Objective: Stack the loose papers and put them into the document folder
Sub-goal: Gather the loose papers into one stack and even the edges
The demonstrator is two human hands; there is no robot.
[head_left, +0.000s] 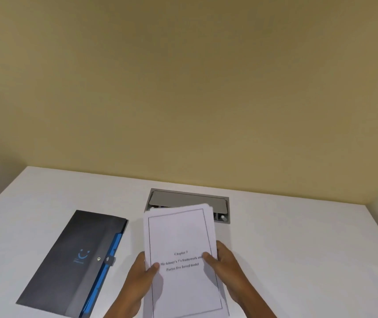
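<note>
A stack of white printed papers (180,235) is held upright over the white table, its top sheet showing a bordered title page. My left hand (138,278) grips the stack's left edge with the thumb on the front. My right hand (223,265) grips the right edge, thumb also on the front. The dark grey document folder (68,265) lies flat to the left of the stack. Its flap is fastened by a snap tab, and blue dividers show along its right edge.
The white table (298,249) runs back to a beige wall. A grey cable box (190,198) is set into the table behind the papers, its lid partly raised. The table's left edge falls away at the far left.
</note>
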